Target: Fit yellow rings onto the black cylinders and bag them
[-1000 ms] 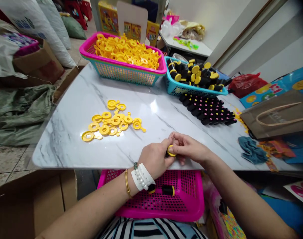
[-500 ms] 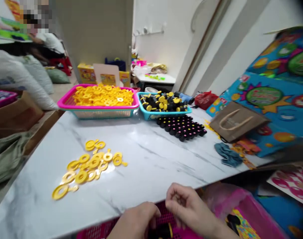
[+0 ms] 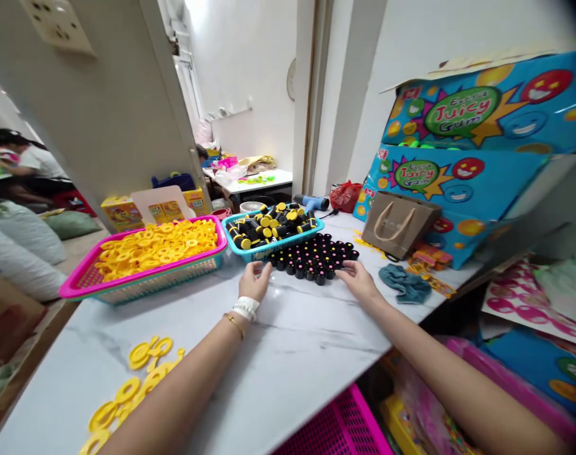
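Note:
A block of small black cylinders [image 3: 311,256], standing close together with pink and yellow dots on top, is on the marble-patterned table [image 3: 288,360]. My left hand [image 3: 254,281] is at its left corner, thumb and fingers apart, holding nothing that I can see. At the right front edge is my right hand [image 3: 358,279], fingers stretched toward the outer cylinders; whether they touch is hard to tell. Just behind the block, a turquoise basket [image 3: 252,254] holds black cylinders with yellow ends [image 3: 264,222]. Yellow ring-shaped pieces [image 3: 127,390] lie loose beyond my left forearm.
A pink basket [image 3: 82,278] heaped with yellow pieces stands at left. Along the right are a brown paper bag [image 3: 399,212], a blue cloth [image 3: 404,284] and a blue gum carton [image 3: 463,183]. A magenta basket [image 3: 340,423] sits below the table edge. One person sits far left.
Both hands have moved from above the magenta basket at the table edge forward to the black cylinder block, one on each side. The camera view has turned right.

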